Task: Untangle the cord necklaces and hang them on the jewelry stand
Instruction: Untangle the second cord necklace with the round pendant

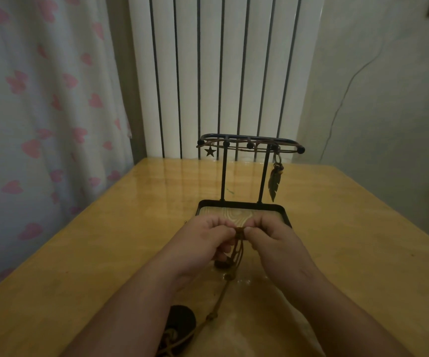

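Left hand (205, 240) and right hand (270, 238) both pinch the cord necklace (239, 247); held close together, presumably to tease its knot loose.

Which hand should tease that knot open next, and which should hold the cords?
Probably right. The right hand pinches only the knot; the left hand pinches it too, with lower fingers curled by the hanging cords, so it can anchor them.

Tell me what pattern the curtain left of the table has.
The curtain is white with scattered pink hearts, clearest in the head view.
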{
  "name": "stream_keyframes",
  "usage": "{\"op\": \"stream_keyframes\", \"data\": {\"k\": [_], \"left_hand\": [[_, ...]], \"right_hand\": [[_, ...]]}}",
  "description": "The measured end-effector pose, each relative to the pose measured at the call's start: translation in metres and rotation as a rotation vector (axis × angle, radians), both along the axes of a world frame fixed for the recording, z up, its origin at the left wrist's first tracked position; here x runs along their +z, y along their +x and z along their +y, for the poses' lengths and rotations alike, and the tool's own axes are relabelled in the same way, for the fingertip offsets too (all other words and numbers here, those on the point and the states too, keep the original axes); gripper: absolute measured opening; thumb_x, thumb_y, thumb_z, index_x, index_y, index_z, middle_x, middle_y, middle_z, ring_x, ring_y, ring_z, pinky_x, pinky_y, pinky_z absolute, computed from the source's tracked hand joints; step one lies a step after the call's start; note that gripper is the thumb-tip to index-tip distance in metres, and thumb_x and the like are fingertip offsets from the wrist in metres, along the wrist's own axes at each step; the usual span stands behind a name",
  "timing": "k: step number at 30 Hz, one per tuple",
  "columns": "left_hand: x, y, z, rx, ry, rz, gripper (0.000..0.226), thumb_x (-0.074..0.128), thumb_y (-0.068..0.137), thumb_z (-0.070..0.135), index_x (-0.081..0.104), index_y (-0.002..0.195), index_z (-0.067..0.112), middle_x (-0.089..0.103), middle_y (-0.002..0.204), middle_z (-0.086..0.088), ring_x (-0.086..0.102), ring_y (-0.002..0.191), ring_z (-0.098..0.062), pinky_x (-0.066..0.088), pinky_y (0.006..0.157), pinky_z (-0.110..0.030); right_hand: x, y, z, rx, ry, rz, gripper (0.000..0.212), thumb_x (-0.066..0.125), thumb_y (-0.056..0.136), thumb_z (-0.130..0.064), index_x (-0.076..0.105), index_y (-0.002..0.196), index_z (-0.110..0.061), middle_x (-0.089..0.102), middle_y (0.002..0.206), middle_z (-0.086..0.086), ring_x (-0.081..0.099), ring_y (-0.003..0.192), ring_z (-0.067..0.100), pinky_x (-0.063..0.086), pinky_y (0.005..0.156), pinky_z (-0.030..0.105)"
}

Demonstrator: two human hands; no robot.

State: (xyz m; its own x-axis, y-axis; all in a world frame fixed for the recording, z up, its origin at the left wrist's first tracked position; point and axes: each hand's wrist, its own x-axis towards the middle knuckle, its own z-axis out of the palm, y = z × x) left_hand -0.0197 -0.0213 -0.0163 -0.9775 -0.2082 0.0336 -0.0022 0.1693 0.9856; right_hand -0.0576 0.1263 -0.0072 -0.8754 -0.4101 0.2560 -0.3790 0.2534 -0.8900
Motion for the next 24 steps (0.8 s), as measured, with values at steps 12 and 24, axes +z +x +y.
{"op": "stream_keyframes", "data": {"k": [12, 24], "left_hand": [[0.0041, 0.0019, 0.0016, 0.105, 0.381, -0.043, 0.013, 0.055, 0.091, 0.004, 0.067, 0.087, 0.004, 0.068, 0.072, -0.008, 0.063, 0.07, -0.019, 0.052, 0.066, -0.032], [0.0059, 0.0015, 0.0022, 0.134, 0.233, -0.036, 0.023, 0.058, 0.085, 0.002, 0.077, 0.08, 0.013, 0.066, 0.071, -0.005, 0.058, 0.066, -0.016, 0.05, 0.064, -0.029]], "right_hand": [[-0.0028, 0.0011, -0.001, 0.105, -0.181, -0.24, 0.01, 0.058, 0.086, -0.009, 0.063, 0.084, -0.018, 0.06, 0.074, -0.004, 0.05, 0.065, 0.01, 0.04, 0.058, 0.023], [-0.0037, 0.0022, -0.0021, 0.022, -0.062, 0.031, 0.009, 0.062, 0.087, -0.02, 0.066, 0.081, -0.025, 0.066, 0.081, -0.004, 0.06, 0.077, 0.008, 0.053, 0.07, 0.026]]}}
